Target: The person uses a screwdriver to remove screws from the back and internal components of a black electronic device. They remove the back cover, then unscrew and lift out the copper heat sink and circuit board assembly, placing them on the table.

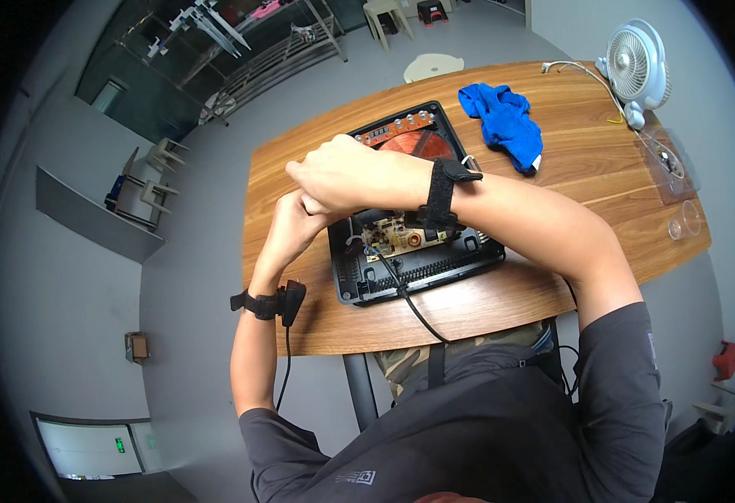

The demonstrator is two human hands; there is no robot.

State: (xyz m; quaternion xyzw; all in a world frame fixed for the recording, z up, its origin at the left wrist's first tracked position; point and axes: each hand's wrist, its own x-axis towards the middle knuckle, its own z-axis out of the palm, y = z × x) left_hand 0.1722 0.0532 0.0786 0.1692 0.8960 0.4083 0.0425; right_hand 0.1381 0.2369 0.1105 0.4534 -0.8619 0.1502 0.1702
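An opened induction cooker, its black casing (359, 289) showing the inside, lies in front of me on the wooden table. Within it are a copper coil (422, 144), an orange-red control board (413, 123) and a main circuit board (397, 239). Over its left edge my two hands meet. My right hand (338, 172) reaches across the coil and is closed, fingers curled under. Just below, my left hand (292, 222) is closed too and presses against it. Whatever they may hold is hidden by the fingers. A black power cord (418, 310) runs from the cooker's near side.
A blue cloth (506, 121) lies crumpled right of the cooker. Farther right stand a white fan (636, 67), a clear plastic tray (669, 168) with small parts, and clear cups (683, 222). A stool (433, 66) stands beyond the table's far edge.
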